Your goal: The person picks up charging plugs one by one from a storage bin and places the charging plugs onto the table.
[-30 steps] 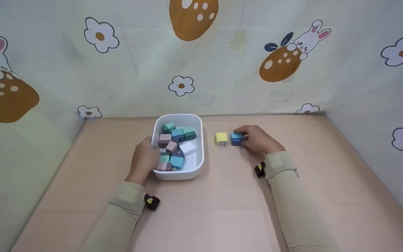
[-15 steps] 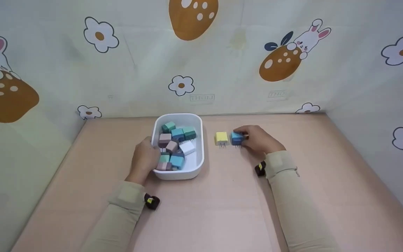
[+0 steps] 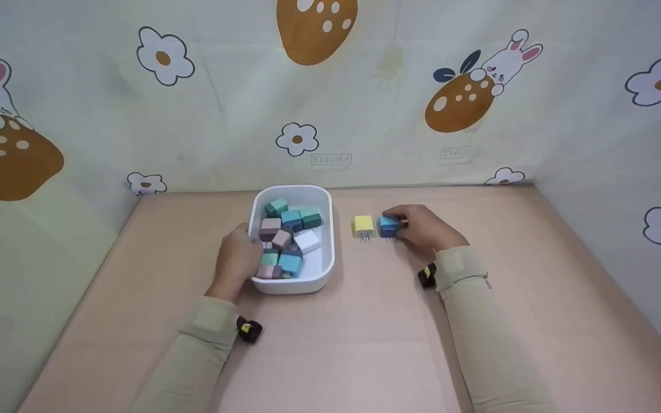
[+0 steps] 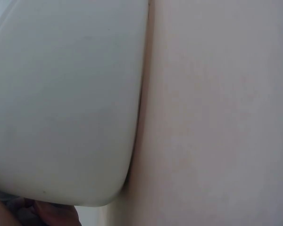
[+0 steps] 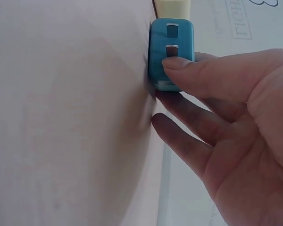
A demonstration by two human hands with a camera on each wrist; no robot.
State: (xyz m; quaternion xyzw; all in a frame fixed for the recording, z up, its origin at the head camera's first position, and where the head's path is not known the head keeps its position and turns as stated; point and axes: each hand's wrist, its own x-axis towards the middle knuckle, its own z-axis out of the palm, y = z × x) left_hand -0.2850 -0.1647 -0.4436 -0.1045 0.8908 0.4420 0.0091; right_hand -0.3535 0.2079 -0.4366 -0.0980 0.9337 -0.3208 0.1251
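Observation:
My right hand [image 3: 422, 228] pinches a blue plug cube [image 3: 388, 226] standing on the tan table, prongs toward me. In the right wrist view my thumb [image 5: 198, 66] lies on the blue cube [image 5: 172, 47] beside its two metal prongs, with my fingers under it. A yellow plug cube [image 3: 362, 225] stands just left of it, nearly touching. My left hand [image 3: 238, 259] grips the left rim of a white bin [image 3: 295, 285] holding several plug cubes in teal, blue, mauve and white. The left wrist view shows only the bin's outer wall [image 4: 61, 103] and bare table [image 4: 217, 113].
Patterned cloth walls [image 3: 330, 115] with flowers and rabbits close in the table at the back and on both sides. Open tan tabletop [image 3: 353, 344] lies in front of the bin and to the right of my right hand.

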